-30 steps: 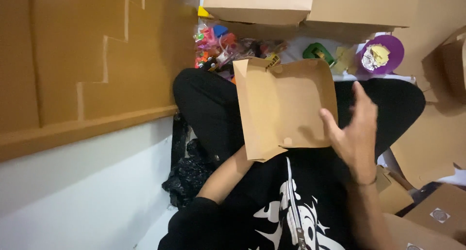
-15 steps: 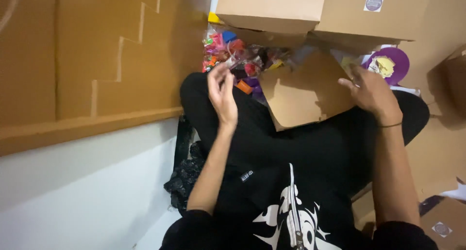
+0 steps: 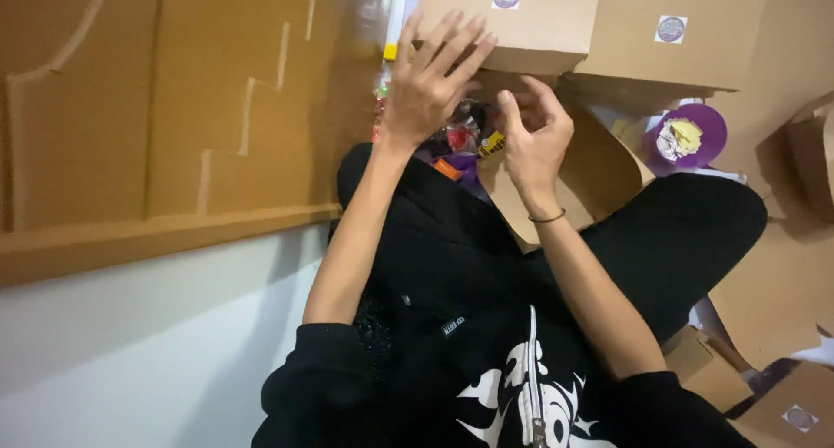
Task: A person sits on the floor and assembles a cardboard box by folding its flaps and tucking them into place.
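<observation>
L hand (image 3: 430, 87) is up w/ fingers spread wide, palm toward the pile of small colourful toys (image 3: 460, 144) lying just below and beyond it; holds nothing. R hand (image 3: 532, 139) sits just beside it on the right, fingers curled w/ thumb and forefinger pinched close together near the same pile. Can't tell if anything is actually between them, too small and partly hidden. A thin band shows on the R wrist.

The toys lie on the floor past the person's knees, between both hands and the closed cardboard boxes (image 3: 521, 22) stacked behind. They look like a jumble of little wrapped bits: red, orange, purple, yellow, some in clear shiny wrap.

An open flat cardboard box (image 3: 599, 165) lies tilted against the R leg, right under the R hand, plain brown inside. Further right, a round purple plate (image 3: 708, 126) w/ crumpled pale-yellow stuff on it. Big cardboard sheets (image 3: 156, 109) lean on the left. Person sits cross-legged in black clothes.
</observation>
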